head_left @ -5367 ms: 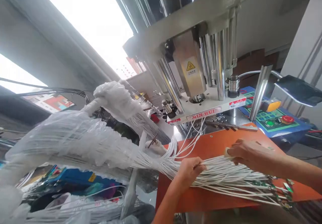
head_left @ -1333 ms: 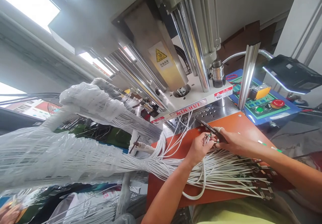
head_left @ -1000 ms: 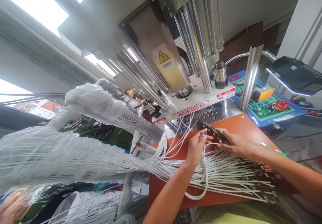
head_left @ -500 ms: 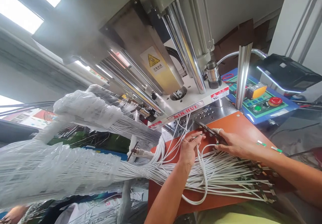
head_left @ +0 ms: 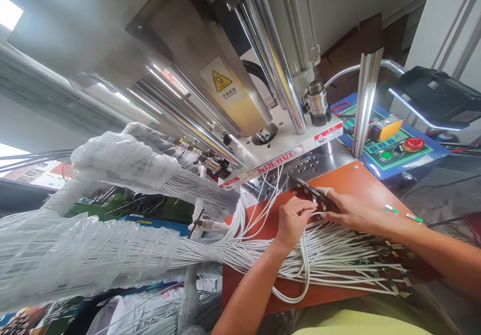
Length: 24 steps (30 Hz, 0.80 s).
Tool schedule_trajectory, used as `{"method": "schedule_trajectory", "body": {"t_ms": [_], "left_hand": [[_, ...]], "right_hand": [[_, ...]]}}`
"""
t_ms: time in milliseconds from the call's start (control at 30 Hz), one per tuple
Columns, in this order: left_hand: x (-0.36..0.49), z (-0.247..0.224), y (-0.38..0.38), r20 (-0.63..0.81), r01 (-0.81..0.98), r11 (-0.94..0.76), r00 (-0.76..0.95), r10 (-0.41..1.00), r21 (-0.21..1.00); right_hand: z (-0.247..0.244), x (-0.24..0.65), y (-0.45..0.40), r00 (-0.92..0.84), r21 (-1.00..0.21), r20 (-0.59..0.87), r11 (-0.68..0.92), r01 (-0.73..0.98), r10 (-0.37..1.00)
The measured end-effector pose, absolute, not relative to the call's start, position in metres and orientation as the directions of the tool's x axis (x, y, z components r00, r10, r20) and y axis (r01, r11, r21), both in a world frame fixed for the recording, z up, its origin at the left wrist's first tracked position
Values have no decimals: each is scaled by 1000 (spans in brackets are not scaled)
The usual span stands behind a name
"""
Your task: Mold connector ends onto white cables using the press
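Note:
My right hand (head_left: 343, 208) is closed round the near end of a long dark metal mould bar (head_left: 306, 185). The bar slants over the orange board, its far end lying on the steel plate of the press. Small light pieces sit along its side. My left hand (head_left: 295, 219) pinches a white cable (head_left: 305, 255) right beside the bar; the cable's tip is hidden by the fingers. From there the cable loops down over the board. Many other white cables (head_left: 338, 270) lie fanned out below both hands, with small connector ends at the right.
A press (head_left: 272, 159) with steel columns and a hot-surface label stands ahead. Right of it are a blue control box (head_left: 409, 157) and a lamp (head_left: 439, 97). Plastic-wrapped cable bundles (head_left: 112, 255) hang at the left. Green-and-white connector pieces (head_left: 413, 218) lie on the orange board (head_left: 353, 184).
My left hand has moved right, up to the mould bar, bringing the cable end with it. My right hand keeps its hold on the bar. The view has shifted slightly.

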<state>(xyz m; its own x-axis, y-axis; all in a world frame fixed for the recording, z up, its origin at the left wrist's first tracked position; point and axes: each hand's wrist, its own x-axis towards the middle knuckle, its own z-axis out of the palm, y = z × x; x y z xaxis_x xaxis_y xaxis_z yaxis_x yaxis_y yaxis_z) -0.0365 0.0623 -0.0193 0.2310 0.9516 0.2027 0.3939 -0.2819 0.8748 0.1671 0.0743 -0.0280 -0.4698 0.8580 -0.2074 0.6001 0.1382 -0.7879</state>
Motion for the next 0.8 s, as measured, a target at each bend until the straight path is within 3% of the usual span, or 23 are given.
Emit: {"method": "schedule_trajectory", "body": {"t_ms": [433,500,667,800], "left_hand": [[-32,-24,65,61,369,-100,116,991,924],[-36,-23,65,-28,341,-12,111,993,940],[-53,-21,60,-347,-3,351,139,928,937],[-60,-22,56,-360,-237,343,-31,932,909]], "right_hand": [[-22,164,72,-456,-735,-206,171,656,866],[-21,163,71,-435,-722,-221,153,675,873],[-27,165,72,-439,-761,-201,143,633,876],[-33,166,75,-450,-775,-199,141,616,871]]}}
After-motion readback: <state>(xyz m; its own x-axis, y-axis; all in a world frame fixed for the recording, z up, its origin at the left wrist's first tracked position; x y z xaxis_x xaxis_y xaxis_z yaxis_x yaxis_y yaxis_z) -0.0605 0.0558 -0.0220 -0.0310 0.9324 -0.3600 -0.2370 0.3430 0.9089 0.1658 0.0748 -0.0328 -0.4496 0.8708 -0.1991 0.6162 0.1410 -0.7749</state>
